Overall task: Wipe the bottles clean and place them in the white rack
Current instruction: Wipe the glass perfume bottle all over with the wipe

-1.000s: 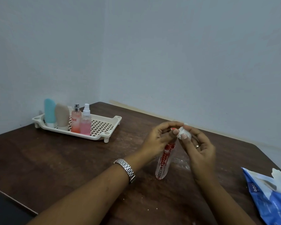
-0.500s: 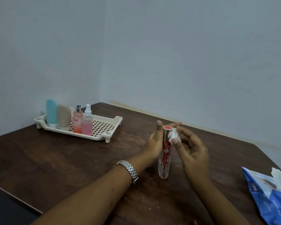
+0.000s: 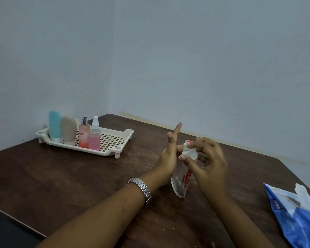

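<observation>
- The clear bottle (image 3: 181, 181) with red lettering is near the middle of the bench (image 3: 61, 176), a little towards its near edge. It is tilted, with only its base on the wood and its red cap (image 3: 188, 141) leaning away.
- The right hand (image 3: 208, 163) pinches a white tissue (image 3: 190, 152) round the neck just under the cap. The left hand (image 3: 168, 154) is spread, fingers straight and pointing up, with its palm against the bottle's side rather than wrapped round it.
- The white rack (image 3: 109, 153) sits by the far left corner, well apart. It already carries four bottles (image 3: 84, 135) standing in a row at its left end. A blue packet (image 3: 293, 222) lies at the right edge.
- Risk, as I judge it: the bottle balances on its base edge with no firm grip, so a hard rub could slide the base out or tip it over.
- Half a second ago the bottle stood nearly upright; now it leans. The tissue has moved from beside the cap to below it, and the left fingers have lifted away.
</observation>
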